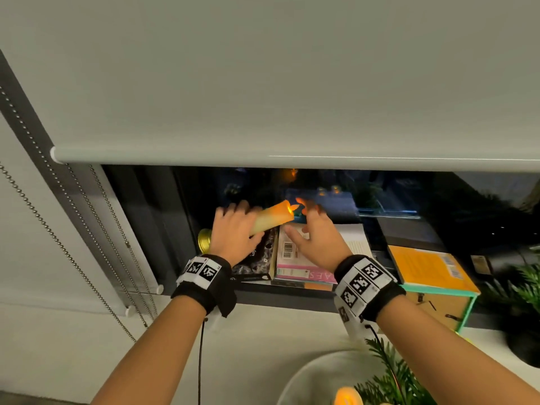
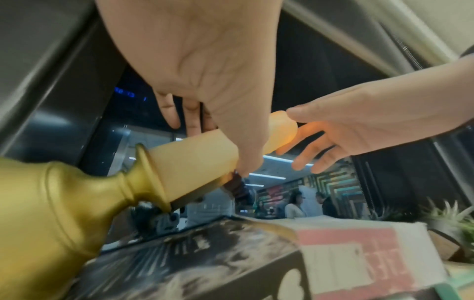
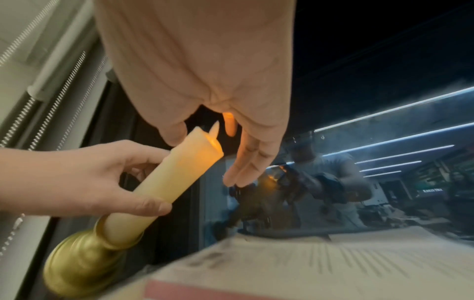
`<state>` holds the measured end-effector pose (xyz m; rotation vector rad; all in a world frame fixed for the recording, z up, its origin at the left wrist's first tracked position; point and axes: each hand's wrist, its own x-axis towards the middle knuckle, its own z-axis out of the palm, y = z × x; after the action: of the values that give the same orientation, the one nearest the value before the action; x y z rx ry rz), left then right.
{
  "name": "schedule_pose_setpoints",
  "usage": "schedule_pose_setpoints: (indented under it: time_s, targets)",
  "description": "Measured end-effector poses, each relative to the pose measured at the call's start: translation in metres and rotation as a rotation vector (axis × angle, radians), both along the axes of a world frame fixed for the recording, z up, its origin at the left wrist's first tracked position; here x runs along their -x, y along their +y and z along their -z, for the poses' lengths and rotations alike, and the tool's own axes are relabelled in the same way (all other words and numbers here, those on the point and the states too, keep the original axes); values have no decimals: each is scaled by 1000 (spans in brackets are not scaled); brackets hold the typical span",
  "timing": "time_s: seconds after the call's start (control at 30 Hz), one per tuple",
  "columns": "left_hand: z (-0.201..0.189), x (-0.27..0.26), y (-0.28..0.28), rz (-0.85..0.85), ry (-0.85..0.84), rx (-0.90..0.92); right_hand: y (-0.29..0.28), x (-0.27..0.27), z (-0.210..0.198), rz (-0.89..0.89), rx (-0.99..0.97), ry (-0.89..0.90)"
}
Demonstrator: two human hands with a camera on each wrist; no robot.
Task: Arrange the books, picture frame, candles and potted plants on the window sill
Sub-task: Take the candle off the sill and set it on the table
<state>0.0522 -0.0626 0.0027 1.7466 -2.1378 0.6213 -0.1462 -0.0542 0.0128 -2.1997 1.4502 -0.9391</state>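
Nearest: low in the head view sit a white bowl (image 1: 304,375), a second lit candle (image 1: 347,396) and a green plant (image 1: 391,381).
Left hand: my left hand (image 1: 233,229) curls round the candle (image 1: 273,217), thumb under and fingers over the lower shaft, just above the gold holder (image 1: 204,241).
Right hand: my right hand (image 1: 315,235) is spread and loose, holding nothing, fingers cupped just beside the lit tip; I cannot tell if they touch it.
Place: the candle hangs tilted above the books (image 1: 292,258) lying flat on the window sill (image 1: 292,299), close to the dark window pane (image 1: 438,206).
Axis: its long axis runs from holder, low on my left, up to the flame tip on my right.
Handling: I judge it stiff, smooth, light on top and bottom-heavy, so gripping low near the holder suits it.
Farther right: an orange book (image 1: 429,267) lies on a box (image 1: 438,305).
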Motion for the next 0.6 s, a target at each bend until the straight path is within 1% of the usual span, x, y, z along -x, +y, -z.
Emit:
schedule_pose_setpoints:
  time_s: [0.1,0.17,0.23,0.33,0.43,0.53,0.6]
  targets:
    - [-6,5,26,115,59,82,11,0,-11,-43,29,-90]
    - [-9,11,43,158,125,97,24,2,-17,-64,33,-132]
    - [-11,19,59,192,190,79,40,5,-22,-98,41,-192]
    - [-15,34,81,266,279,-4,64,14,-34,-134,54,-179]
    - [-21,52,107,329,447,-90,87,26,-47,-162,71,-182]
    - [-25,71,140,405,632,-84,114,41,-57,-186,112,-184]
    - [-26,84,163,465,720,-81,133,54,-62,-174,133,-182]
